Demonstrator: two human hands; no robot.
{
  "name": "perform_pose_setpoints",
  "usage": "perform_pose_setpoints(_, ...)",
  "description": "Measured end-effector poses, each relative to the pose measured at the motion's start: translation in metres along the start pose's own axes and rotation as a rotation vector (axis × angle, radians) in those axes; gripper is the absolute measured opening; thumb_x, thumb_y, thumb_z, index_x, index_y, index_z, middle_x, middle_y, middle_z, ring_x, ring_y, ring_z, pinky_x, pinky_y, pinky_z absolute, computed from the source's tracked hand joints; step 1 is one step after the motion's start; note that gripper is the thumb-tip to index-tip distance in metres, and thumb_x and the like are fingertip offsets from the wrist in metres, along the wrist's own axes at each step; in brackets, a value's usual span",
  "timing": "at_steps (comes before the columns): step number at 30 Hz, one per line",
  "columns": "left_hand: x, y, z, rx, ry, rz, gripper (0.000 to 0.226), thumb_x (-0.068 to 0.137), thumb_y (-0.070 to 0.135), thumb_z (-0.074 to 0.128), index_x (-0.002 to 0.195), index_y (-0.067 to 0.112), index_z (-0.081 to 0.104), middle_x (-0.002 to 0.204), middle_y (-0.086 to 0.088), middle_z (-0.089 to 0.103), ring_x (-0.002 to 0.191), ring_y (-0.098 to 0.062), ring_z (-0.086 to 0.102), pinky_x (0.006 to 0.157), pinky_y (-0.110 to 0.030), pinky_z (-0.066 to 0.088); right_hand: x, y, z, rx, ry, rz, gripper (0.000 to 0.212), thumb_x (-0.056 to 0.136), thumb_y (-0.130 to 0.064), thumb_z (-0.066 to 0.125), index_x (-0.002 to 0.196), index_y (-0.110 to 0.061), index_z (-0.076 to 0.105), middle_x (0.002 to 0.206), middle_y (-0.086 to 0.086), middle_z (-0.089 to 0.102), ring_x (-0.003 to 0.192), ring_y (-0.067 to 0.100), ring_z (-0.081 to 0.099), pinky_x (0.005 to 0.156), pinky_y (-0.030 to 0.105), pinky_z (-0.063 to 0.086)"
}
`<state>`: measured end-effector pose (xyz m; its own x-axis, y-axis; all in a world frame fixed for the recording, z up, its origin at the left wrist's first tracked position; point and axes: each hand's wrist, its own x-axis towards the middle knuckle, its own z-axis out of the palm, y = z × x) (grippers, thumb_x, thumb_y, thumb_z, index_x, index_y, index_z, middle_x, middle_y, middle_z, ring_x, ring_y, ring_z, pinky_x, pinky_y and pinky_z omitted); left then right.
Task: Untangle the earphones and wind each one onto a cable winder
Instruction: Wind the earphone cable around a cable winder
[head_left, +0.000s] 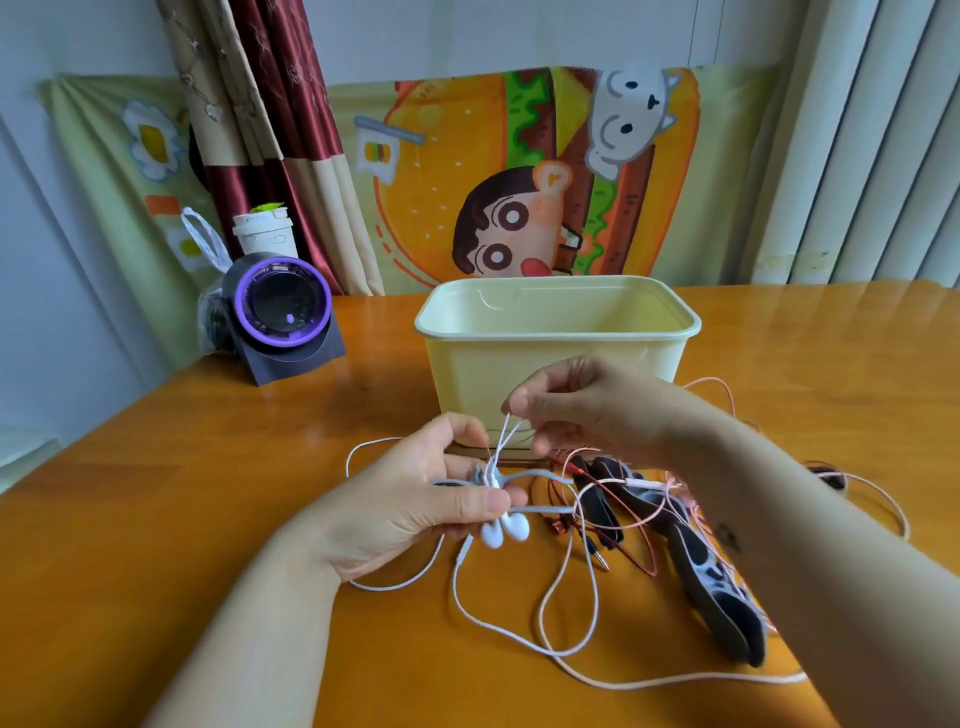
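Hands (415, 499) pinch white earphones (505, 532) over orange table (208, 493); cartoon cloth (457, 145) behind.

A glossy orange wooden worktop (208, 519) is set against a pale wall (78, 41), and soft light is reflected on its surface. A cartoon burger cloth (441, 156) is hung behind it, overlapped at the left by a red-and-beige curtain (270, 130). White vertical ribbed panels (857, 130) are seen at the right.

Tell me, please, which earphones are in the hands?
The white earphones: the left hand holds their buds, the right hand pinches their cable; the pink earphones and red earphones lie on the table.
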<state>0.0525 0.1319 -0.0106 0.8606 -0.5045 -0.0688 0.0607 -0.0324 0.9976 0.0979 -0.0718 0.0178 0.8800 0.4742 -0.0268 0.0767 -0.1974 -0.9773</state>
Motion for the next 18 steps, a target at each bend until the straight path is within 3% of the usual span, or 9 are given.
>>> perform_pose_setpoints(3,0.0,0.001,-0.001,-0.037,0.005,0.092,0.076,0.052,0.027,0.089,0.116,0.025,0.048,0.089,-0.008,0.074,0.075,-0.011,0.068,0.055,-0.017,0.046,0.007,0.011,0.015,-0.148,-0.003,0.0,0.009,0.086,-0.013,0.067,0.09,-0.006,0.07,0.081,0.011,0.071,0.069,0.01,0.065,0.068,0.019,0.053)
perform_pose_setpoints(5,0.0,0.001,-0.001,-0.017,0.015,0.125,0.055,0.057,0.027,0.087,0.106,0.032,0.064,0.09,-0.007,0.073,0.073,-0.009,0.066,0.054,-0.016,0.045,0.01,0.016,0.023,-0.186,0.001,0.003,0.007,0.084,-0.013,0.069,0.087,-0.007,0.071,0.084,0.013,0.07,0.071,0.01,0.064,0.07,0.021,0.052)
perform_pose_setpoints(7,0.0,0.002,0.002,0.006,0.072,0.147,0.027,0.065,0.022,0.085,0.088,0.032,0.074,0.089,-0.006,0.073,0.07,-0.007,0.062,0.051,-0.015,0.043,0.012,0.017,0.026,-0.273,0.066,-0.024,0.006,0.086,-0.016,0.068,0.081,-0.013,0.07,0.076,0.005,0.068,0.063,0.004,0.061,0.062,0.018,0.048)
perform_pose_setpoints(8,0.001,0.002,0.002,-0.004,0.129,0.158,0.024,0.067,0.018,0.087,0.085,0.029,0.075,0.088,-0.007,0.072,0.069,-0.008,0.06,0.05,-0.015,0.042,0.013,0.016,0.027,-0.291,0.111,-0.043,0.007,0.086,-0.015,0.067,0.08,-0.016,0.069,0.075,0.002,0.067,0.059,0.001,0.06,0.059,0.016,0.048)
perform_pose_setpoints(11,0.006,0.001,-0.004,-0.116,0.376,0.197,0.029,0.068,0.018,0.074,0.097,0.015,0.069,0.085,-0.01,0.069,0.063,-0.009,0.055,0.048,-0.015,0.04,0.013,0.009,0.027,-0.236,0.359,-0.136,0.006,0.088,-0.015,0.065,0.093,-0.019,0.066,0.094,0.006,0.064,0.057,0.005,0.064,0.056,0.017,0.053)
perform_pose_setpoints(13,0.01,0.0,-0.01,-0.178,0.526,0.216,0.028,0.076,0.014,0.071,0.104,0.013,0.066,0.081,-0.007,0.066,0.062,-0.008,0.052,0.047,-0.014,0.04,0.009,0.001,0.029,-0.261,0.475,-0.247,0.007,0.089,-0.022,0.065,0.095,-0.019,0.065,0.095,-0.001,0.063,0.06,0.008,0.067,0.055,0.015,0.05)
perform_pose_setpoints(18,0.013,-0.002,-0.008,-0.293,0.605,0.269,0.035,0.071,0.019,0.069,0.106,0.014,0.064,0.081,-0.004,0.07,0.063,-0.006,0.056,0.046,-0.013,0.04,0.001,-0.005,0.058,-0.37,0.37,-0.386,0.004,0.085,-0.025,0.069,0.085,-0.021,0.067,0.083,-0.009,0.068,0.073,0.009,0.066,0.066,0.023,0.054)
